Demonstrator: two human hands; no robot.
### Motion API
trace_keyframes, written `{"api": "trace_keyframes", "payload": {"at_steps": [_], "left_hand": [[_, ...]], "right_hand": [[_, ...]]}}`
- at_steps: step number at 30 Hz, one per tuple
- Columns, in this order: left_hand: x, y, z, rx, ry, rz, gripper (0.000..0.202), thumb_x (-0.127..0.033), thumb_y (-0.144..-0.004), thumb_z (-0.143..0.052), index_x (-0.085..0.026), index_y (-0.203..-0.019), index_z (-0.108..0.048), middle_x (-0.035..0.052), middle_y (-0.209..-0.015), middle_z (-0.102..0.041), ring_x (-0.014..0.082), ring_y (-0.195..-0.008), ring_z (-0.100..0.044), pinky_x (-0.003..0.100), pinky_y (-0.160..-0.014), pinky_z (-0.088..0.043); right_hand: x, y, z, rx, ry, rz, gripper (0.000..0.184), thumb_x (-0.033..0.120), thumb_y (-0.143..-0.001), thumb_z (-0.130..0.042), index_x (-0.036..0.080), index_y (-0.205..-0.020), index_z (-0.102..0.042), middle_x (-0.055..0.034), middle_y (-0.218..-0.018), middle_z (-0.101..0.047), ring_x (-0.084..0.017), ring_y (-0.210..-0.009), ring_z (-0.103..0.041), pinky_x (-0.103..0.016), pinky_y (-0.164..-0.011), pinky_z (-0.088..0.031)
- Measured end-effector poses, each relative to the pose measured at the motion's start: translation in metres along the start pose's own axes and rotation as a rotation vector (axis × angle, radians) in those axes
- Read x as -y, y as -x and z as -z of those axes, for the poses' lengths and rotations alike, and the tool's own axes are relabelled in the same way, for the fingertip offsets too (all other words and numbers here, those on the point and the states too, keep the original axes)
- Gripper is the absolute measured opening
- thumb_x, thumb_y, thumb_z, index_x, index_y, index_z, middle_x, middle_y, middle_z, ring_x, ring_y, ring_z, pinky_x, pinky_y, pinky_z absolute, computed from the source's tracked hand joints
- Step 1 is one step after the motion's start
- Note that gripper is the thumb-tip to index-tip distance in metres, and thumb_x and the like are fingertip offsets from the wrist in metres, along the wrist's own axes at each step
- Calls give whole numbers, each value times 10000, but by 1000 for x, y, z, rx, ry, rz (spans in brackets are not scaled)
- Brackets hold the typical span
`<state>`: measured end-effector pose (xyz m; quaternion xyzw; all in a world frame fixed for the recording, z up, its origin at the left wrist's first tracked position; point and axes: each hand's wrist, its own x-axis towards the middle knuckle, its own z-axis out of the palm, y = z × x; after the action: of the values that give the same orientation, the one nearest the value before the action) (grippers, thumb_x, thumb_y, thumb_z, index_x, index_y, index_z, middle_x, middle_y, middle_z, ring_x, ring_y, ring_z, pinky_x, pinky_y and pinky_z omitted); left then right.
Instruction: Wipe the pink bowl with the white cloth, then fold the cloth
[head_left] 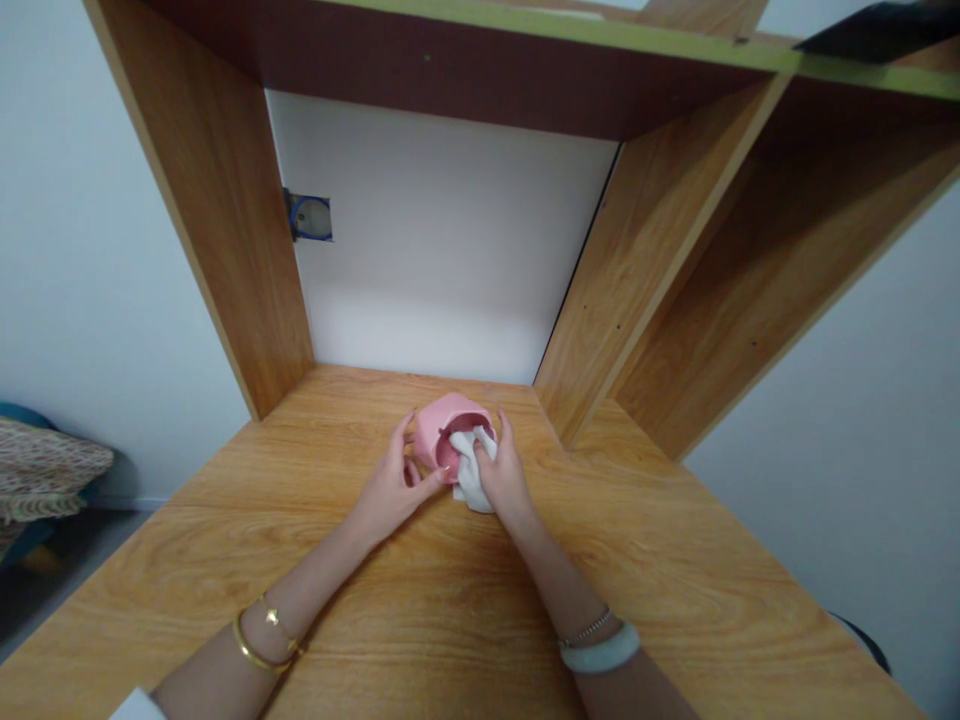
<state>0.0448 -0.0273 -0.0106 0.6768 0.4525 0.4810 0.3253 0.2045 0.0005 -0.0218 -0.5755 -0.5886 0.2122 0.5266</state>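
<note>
A pink faceted pot (435, 425) is tilted over the wooden desk, its round opening turned toward me. Round its left side and lower rim curl the fingers and thumb of my left hand (394, 484), gripping it. My right hand (505, 480) pinches a crumpled white tissue (472, 488) at the opening. Part of the tissue lies inside the pot and part hangs below the rim. The right fingers pass behind the pot's right edge. Whether the pot's underside touches the desk is hidden.
The wooden desk (420, 600) stretches under both arms. Upright panels stand at left (217, 200) and right (645, 220), with a shelf (450, 60) overhead. A wall box with blue wire (311, 217) is at back left. A cloth-draped chair (45, 470) stands beyond the left edge.
</note>
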Motion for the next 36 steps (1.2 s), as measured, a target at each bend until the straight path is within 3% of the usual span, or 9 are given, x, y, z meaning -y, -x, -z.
{"api": "trace_keyframes", "payload": {"at_steps": [3,7,14,17,20,26,31,36], "left_hand": [[2,2,-6,65,56,-1,852,-402,-733,-624,-165,-1376,-118,43,-864,-590,119,-563,-546,238,-528,-462],[7,1,-9,-3,84,0,797,-357,-733,-619,-163,-1349,-152,12,-792,-584,142,-635,-584,245,-581,-482],[2,-2,2,-56,-111,-5,638,-296,-699,-611,-140,-1274,-385,-4,-696,-594,130,-539,-548,230,-513,-454],[-6,1,6,-22,-201,-48,638,-287,-699,-592,-157,-1289,-388,59,-901,-647,193,-738,-616,296,-663,-495],[-13,4,9,35,-285,-131,679,-289,-683,-596,-175,-1312,-364,104,-1204,-555,253,-1024,-560,367,-871,-443],[-9,2,12,62,-288,-157,687,-338,-719,-582,-170,-1336,-332,119,-1262,-508,266,-1088,-520,387,-934,-398],[0,-1,4,14,-76,-58,817,-436,-761,-576,-159,-1394,-140,120,-1091,-571,215,-868,-598,352,-770,-476],[-6,3,-3,66,29,-17,817,-407,-739,-615,-161,-1367,-155,40,-851,-596,143,-612,-564,256,-563,-463]], "right_hand": [[-4,-1,-7,20,-129,-3,563,287,-815,-425,168,-1340,-260,-119,-1321,-437,-192,-1194,-432,-356,-990,-336],[-3,1,-11,60,-138,-16,632,354,-792,-490,146,-1340,-254,-145,-1313,-443,-206,-1174,-457,-352,-974,-356],[15,0,11,70,262,-28,705,318,-762,-541,134,-1372,-240,-137,-1028,-631,-238,-903,-608,-307,-728,-456],[22,-2,21,99,452,-38,729,345,-766,-539,140,-1388,-218,-75,-747,-660,-226,-651,-615,-265,-552,-413],[23,-2,25,111,528,13,734,346,-772,-531,154,-1397,-198,-29,-635,-632,-209,-581,-590,-242,-524,-369],[14,0,19,141,327,59,693,268,-791,-467,155,-1404,-164,-37,-743,-657,-198,-628,-602,-259,-590,-415],[4,0,8,17,129,46,666,261,-783,-447,142,-1389,-198,-125,-1104,-596,-238,-973,-576,-335,-801,-440],[-4,0,-5,11,-55,30,615,278,-783,-441,137,-1352,-255,-129,-1303,-452,-202,-1165,-454,-342,-962,-358]]}}
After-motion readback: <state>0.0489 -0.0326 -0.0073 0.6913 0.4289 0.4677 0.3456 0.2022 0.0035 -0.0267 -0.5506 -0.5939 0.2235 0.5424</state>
